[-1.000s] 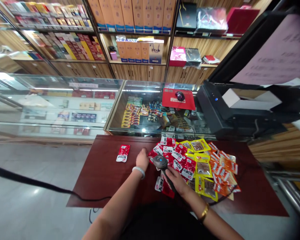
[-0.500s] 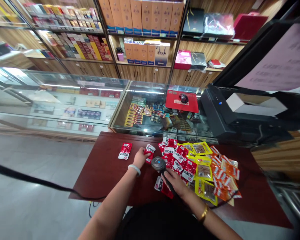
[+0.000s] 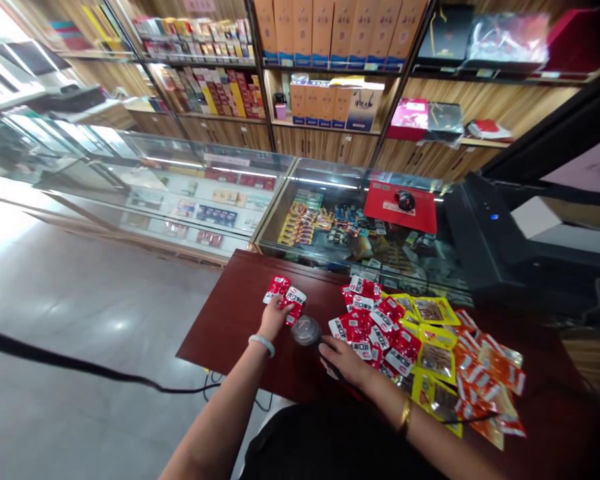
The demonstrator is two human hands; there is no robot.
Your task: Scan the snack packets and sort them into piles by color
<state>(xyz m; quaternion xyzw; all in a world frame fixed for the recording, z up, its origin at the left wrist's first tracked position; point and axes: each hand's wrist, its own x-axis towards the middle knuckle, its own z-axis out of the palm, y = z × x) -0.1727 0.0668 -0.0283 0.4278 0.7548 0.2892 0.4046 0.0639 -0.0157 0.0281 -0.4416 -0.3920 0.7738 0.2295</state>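
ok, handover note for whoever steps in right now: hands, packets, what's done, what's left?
Left hand: fingers on a red packet, setting it beside another red packet at the table's left part.
Right hand: gripping the handheld scanner, head pointing toward the left hand.
Done: two red packets set apart on the left.
Left: the mixed pile, red packets, yellow packets, orange packets, lies right of the scanner.
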